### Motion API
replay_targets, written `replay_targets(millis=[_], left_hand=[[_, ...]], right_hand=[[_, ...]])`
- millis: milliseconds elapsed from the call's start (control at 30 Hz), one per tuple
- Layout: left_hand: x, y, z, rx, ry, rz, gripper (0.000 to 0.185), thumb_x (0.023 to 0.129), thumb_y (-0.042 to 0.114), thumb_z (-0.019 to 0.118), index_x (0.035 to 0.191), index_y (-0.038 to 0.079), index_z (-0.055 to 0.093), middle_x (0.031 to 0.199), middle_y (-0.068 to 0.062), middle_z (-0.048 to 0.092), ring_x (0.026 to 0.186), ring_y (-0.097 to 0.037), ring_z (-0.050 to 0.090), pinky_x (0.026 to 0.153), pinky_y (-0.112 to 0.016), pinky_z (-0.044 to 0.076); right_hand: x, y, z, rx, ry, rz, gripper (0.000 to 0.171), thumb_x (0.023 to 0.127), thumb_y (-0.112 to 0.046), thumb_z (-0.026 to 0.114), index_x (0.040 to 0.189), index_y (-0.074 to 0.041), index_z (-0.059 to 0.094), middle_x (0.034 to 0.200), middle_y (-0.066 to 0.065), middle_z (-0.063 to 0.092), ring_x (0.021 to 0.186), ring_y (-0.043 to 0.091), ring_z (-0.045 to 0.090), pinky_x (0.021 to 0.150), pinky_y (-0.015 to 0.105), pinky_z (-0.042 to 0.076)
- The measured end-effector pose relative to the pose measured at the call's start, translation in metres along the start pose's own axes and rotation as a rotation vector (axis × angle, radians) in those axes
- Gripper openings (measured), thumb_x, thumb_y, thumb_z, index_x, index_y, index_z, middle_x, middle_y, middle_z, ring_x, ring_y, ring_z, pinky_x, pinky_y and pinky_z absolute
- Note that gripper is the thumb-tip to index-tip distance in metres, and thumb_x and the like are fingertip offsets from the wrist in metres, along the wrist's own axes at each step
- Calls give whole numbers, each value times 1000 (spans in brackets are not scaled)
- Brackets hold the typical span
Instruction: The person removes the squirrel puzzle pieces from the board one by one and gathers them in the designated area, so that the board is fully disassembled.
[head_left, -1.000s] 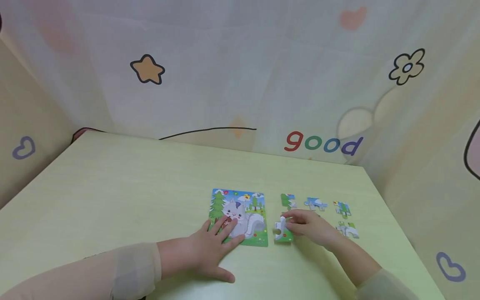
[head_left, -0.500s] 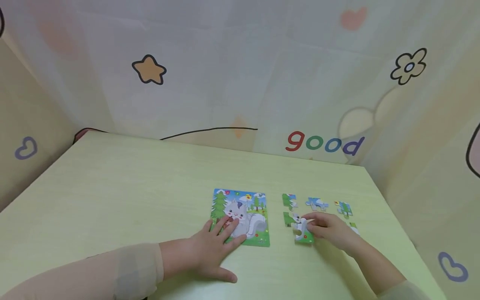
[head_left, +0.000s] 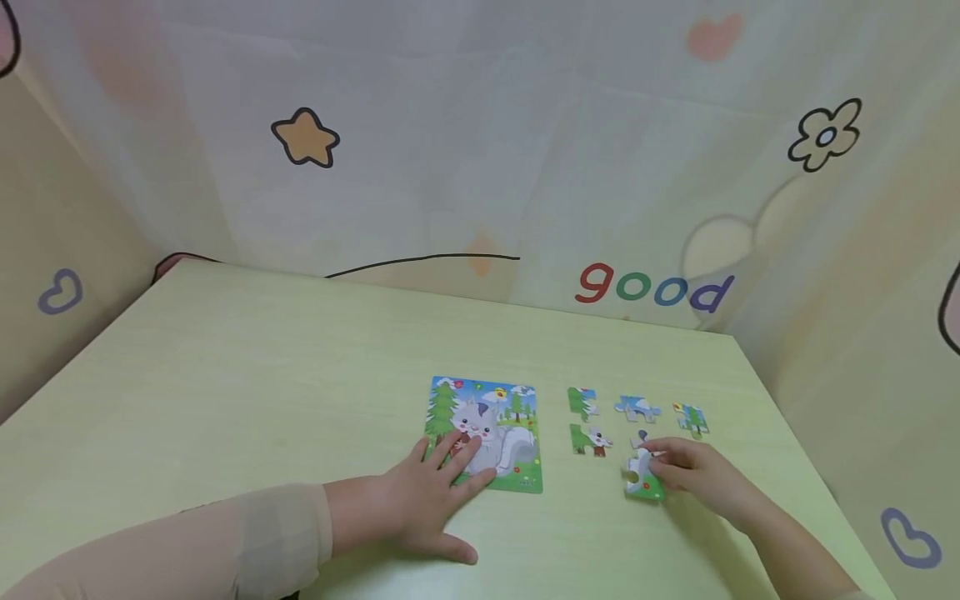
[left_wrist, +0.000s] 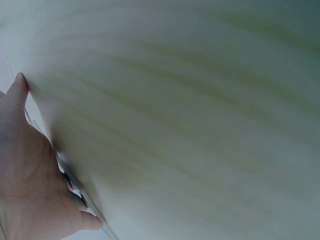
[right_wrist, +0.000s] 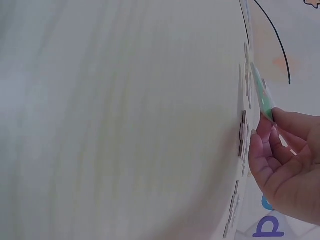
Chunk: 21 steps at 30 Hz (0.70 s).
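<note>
My left hand (head_left: 427,504) lies with fingers spread over the lower left of a square squirrel picture board (head_left: 519,454). In the left wrist view that hand (left_wrist: 30,185) rests along the board's edge, its thumb and fingers stretched out. Between thumb and fingertips my right hand (head_left: 708,482) pinches a jigsaw piece (head_left: 647,487) with a grey tail, green grass and a red flower. The right wrist view has the piece (right_wrist: 263,95) tilted and raised above the tabletop. Just behind it, another jigsaw piece (head_left: 637,438) is partly hidden by the piece and fingers.
Loose jigsaw pieces lie right of the board: a tree piece (head_left: 582,402), a blue-sky piece (head_left: 637,408) and a yellow-cornered piece (head_left: 692,418) in the back row, a squirrel-face piece (head_left: 590,440) in front. A printed curtain (head_left: 420,167) rises behind the pale table (head_left: 300,358).
My right hand has carried the jigsaw piece rightward, from beside the board to in front of the other pieces. The squirrel-face piece is uncovered. My left hand stays on the board.
</note>
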<state>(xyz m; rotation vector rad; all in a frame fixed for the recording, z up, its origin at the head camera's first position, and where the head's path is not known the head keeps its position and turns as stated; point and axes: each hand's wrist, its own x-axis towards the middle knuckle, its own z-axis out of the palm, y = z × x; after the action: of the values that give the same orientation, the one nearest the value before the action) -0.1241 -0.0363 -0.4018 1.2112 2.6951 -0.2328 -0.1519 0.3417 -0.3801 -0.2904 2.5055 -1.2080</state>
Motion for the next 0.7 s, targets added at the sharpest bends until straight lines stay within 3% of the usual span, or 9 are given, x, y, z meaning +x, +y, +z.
replay_targets(millis=[200,567,700], left_hand=[[0,1,-2,-3,-11,-3,92,78,82,25,151,26,16,155,-13,8,139,-38,8,103,-57,22],[-1,1,-2,-17,-21,-10,93,78,82,24,151,26,15,155,-13,7,139,-38,6,104,-57,21],[0,1,-2,-7,-15,-10,92,78,82,24,151,26,15,155,-13,8,139,-37,7,104,-57,21]], right_hand=[[-7,9,-5,4,0,7,42,93,-15,57,125,10,49,83,8,56,73,13,51,67,29,48],[-20,21,-22,-43,47,56,42,94,-16,56,126,10,49,106,17,62,85,12,56,72,30,50],[-24,26,-29,-52,61,74,43,94,-16,56,126,11,48,108,17,62,85,8,56,72,29,50]])
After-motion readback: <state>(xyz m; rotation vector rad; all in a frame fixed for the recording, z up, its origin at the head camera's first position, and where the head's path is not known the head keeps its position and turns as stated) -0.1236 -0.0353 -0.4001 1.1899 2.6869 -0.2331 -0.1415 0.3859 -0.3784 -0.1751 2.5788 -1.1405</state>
